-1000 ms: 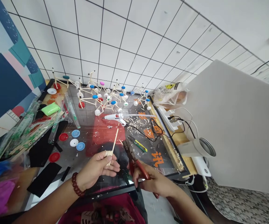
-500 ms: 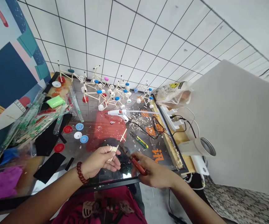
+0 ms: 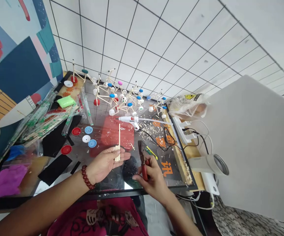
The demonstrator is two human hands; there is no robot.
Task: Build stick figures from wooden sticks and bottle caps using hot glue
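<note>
Sticks (image 3: 117, 154) are pinched under the thumb of the left hand (image 3: 110, 161), laid across its outstretched fingers; one longer stick (image 3: 119, 133) juts forward of the bunch. Pliers (image 3: 144, 166) are gripped by the red handles in the right hand (image 3: 154, 180), nose forward, clear of the sticks. Whether the nose is closed can't be told at this angle.

Risks: bunch could be fanned out or dropped if thumb pressure is eased. Left fingertips could be nipped if the pliers are brought in close. A stick could be splintered by too hard a squeeze.

Around: glue gun (image 3: 128, 120) is parked ahead of the left hand; its cord (image 3: 148, 135), run ahead of the right, could be snagged. Yellow cutter (image 3: 152, 152) is left just beyond the pliers. Wheeled stick frames (image 3: 129, 104) are stood farthest ahead, easily knocked by an overreach.
</note>
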